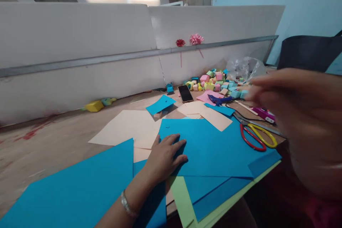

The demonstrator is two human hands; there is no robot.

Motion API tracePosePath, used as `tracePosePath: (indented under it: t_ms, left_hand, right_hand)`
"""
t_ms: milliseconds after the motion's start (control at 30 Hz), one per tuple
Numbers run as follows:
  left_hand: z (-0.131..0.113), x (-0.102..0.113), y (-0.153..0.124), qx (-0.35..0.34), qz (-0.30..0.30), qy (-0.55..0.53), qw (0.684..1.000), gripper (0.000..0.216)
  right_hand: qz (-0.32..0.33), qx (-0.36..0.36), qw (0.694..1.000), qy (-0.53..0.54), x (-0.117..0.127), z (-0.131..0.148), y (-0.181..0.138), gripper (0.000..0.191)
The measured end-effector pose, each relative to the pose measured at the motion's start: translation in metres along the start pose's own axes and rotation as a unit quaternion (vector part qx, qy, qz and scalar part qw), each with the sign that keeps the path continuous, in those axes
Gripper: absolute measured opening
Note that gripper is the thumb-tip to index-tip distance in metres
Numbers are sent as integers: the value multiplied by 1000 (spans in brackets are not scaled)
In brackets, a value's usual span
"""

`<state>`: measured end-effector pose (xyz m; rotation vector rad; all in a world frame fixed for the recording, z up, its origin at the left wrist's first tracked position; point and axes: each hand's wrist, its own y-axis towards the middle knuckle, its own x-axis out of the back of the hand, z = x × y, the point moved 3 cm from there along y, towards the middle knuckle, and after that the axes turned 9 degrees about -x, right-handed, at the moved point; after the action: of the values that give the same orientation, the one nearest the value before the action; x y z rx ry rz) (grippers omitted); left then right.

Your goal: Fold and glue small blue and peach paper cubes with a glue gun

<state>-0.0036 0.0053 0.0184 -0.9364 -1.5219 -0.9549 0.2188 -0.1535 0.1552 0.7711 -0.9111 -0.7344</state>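
Observation:
My left hand lies flat with its fingers apart on a blue paper sheet, a metal bracelet on its wrist. Raised at the right, close to the camera, my right hand is smeared by motion; I cannot make out whether its fingers hold anything. Scissors with one red and one yellow handle rest on the blue paper's right part, left of my right hand. Another large blue sheet is at the lower left. Light green paper shows beneath the blue sheets at the table's front edge.
Cream sheets lie behind my left hand. Farther back are a phone, a blue glue gun with a cord, and a heap of small coloured paper boxes beside a clear plastic bag. A white partition borders the table's back.

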Motion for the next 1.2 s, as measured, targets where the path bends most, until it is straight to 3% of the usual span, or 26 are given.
tracePosePath:
  t_ms: [100, 167, 300, 500, 633, 900, 1200]
  left_hand:
    - [0, 2, 2, 5, -15, -6, 1000, 39]
    - [1, 3, 4, 2, -34, -21, 999, 34]
    - [7, 5, 4, -2, -125, -61, 990, 22]
    - [5, 5, 2, -24, -203, -175, 963, 17]
    - [-2, 8, 2, -10, -198, -275, 941, 12]
    - [-2, 13, 0, 120, -197, -394, 890, 6]
    - [2, 10, 2, 215, -190, -506, 814, 13]
  right_hand:
    - [0, 50, 996, -68, -22, -14, 19, 18]
    - [60, 44, 986, -150, -48, -34, 31, 18]
    - [294, -83, 904, -299, -106, -86, 27, 27]
    - [390, -128, 839, -356, -159, -117, -13, 41]
    - [425, -128, 807, -389, -172, -118, -29, 34]
    - [483, -101, 758, -427, -179, -117, -35, 32]
    - [485, -93, 749, -441, -180, -119, -36, 35]
